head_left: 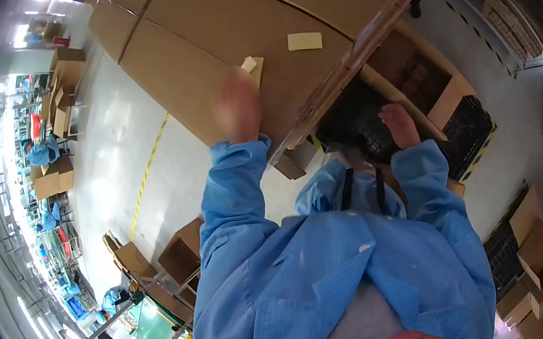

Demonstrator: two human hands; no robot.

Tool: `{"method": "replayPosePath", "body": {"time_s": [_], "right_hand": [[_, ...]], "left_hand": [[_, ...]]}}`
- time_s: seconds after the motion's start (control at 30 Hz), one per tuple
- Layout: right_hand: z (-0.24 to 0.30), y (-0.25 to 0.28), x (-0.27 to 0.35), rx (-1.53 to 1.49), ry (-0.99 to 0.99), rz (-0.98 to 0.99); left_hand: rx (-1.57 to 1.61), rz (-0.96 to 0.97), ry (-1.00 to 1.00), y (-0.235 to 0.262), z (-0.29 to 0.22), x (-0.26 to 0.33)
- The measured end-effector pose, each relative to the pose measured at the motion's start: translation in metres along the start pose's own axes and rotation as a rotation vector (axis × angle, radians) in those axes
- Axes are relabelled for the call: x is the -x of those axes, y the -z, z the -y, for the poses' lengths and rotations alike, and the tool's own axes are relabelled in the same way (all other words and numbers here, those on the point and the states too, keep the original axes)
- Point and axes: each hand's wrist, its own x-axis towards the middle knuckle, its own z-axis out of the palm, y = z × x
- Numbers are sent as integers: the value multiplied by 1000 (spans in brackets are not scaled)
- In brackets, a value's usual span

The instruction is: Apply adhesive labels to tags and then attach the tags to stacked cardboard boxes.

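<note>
My left hand [237, 108] is blurred and pressed flat against the side of a large brown cardboard box [212, 46] in a tall stack. A yellowish label [304, 41] and a smaller one [253, 66] are stuck on that box side. My right hand [400, 125] rests on the edge of an open box flap [407, 98] beside a black plastic crate [366, 125]. Both arms wear blue sleeves. Neither hand holds anything that I can see.
Another black crate [468, 135] sits right of the open box. Open cardboard boxes [183, 255] stand on the grey floor with a yellow line [147, 173]. More boxes [537, 257] pile at the lower right. People in blue work at far left benches [43, 153].
</note>
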Motion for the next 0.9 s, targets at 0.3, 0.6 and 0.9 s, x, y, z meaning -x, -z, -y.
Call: {"method": "replayPosePath", "body": {"time_s": [0.3, 0.6, 0.9], "right_hand": [[127, -87, 22, 230, 165, 385], [222, -112, -5, 497, 202, 699], [221, -48, -44, 466, 176, 962]], "left_hand": [[24, -40, -29, 9, 23, -2], [43, -62, -36, 9, 18, -8], [-56, 295, 418, 29, -29, -31]]}}
